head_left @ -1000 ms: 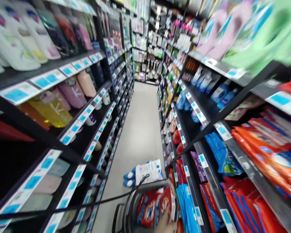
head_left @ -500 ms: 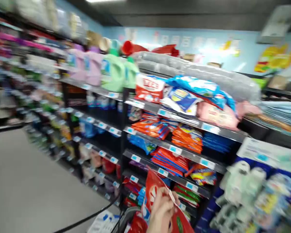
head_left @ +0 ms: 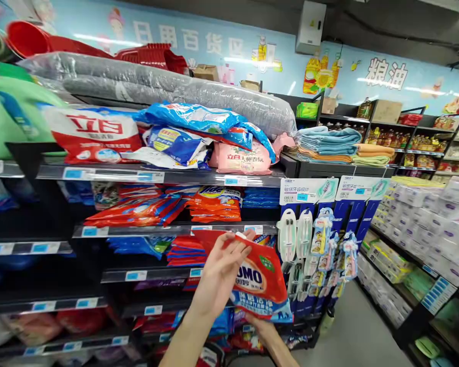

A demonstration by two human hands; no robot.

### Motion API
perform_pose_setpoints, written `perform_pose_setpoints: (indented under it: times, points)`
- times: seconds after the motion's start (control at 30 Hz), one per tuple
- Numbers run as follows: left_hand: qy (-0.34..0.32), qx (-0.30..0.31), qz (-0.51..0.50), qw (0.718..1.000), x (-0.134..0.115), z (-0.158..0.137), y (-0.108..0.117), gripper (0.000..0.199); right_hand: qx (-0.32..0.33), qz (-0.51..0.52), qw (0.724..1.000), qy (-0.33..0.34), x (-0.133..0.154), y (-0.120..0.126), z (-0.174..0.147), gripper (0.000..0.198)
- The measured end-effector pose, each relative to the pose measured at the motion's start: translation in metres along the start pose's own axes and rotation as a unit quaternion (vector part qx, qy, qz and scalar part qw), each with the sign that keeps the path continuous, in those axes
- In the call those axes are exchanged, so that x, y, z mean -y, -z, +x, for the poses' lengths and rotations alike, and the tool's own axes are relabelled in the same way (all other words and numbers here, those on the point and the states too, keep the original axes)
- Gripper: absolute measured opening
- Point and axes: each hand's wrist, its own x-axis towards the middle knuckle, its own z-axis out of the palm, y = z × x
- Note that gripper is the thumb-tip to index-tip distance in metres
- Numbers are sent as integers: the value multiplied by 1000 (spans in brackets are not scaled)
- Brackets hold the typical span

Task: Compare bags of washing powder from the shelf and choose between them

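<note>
A red and blue OMO bag of laundry powder point(head_left: 265, 275) is held up before the shelves, its printed front facing me. My left hand point(head_left: 227, 257) is closed over its top edge, the fingers bent across the rim. Under the bag's lower edge, my right hand point(head_left: 262, 326) holds it from below; its fingers are mostly hidden behind the bag. Just behind, the shelf has stacked orange detergent bags point(head_left: 214, 204) and red bags point(head_left: 187, 251).
Larger detergent bags point(head_left: 95, 135) lie on the upper shelf, beneath a plastic-wrapped grey roll point(head_left: 168, 84). Toothbrush packs point(head_left: 321, 234) hang to the right, near folded towels point(head_left: 329, 142). Farther right, wrapped tissue packs point(head_left: 436, 214) fill another shelf across the aisle floor point(head_left: 348, 326).
My view has turned right and come closer to the detergent shelves. The red bag has risen and now shows its front, with my right hand visible beneath it.
</note>
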Motion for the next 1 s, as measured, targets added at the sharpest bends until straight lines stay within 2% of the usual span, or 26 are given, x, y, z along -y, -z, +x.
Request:
perform_pose_setpoints:
  times: [0.1,0.2,0.27,0.37,0.43,0.5,0.53,0.6,0.67,0.7,0.73,0.8,0.83,0.9,1.0]
  points:
    - [-32,32,5,999,-9,17,-23,40,-5,-36,998,47,34,2,18,51]
    - [-48,70,8,996,-21,26,-39,37,-3,12,996,89,68,-2,24,70]
    - [-19,138,30,990,-26,26,-47,35,6,54,995,87,83,-5,23,70]
    - [39,252,114,960,-29,16,-53,34,24,114,992,53,90,-7,15,63]
    - [60,274,181,943,-27,6,-46,31,36,142,989,36,87,-5,8,61]
    - [45,238,226,944,-21,-4,-30,28,42,158,986,23,81,-1,3,60]
    - [14,194,235,952,-16,-6,-18,28,40,162,986,14,77,2,0,61]
    - [-96,62,230,966,0,-8,10,30,24,169,985,-6,72,9,-3,62]
    - [-205,-72,213,952,25,-5,39,41,4,177,984,-18,68,13,-5,63]
    - [-219,-104,215,946,42,-4,52,53,-6,180,983,-18,68,15,-5,62]
    - [-197,-107,224,948,60,-2,63,67,-15,183,983,-12,68,16,-5,61]
    - [-80,-55,232,968,97,-3,78,91,-27,178,984,4,69,17,-6,59]
    - [-35,-31,223,974,114,-4,82,96,-25,170,985,9,71,18,-6,57]
    - [0,-26,227,973,138,-9,84,91,-12,150,989,13,75,20,-8,56]
    - [-19,-74,263,962,149,-14,79,77,-8,130,991,13,79,22,-12,63]
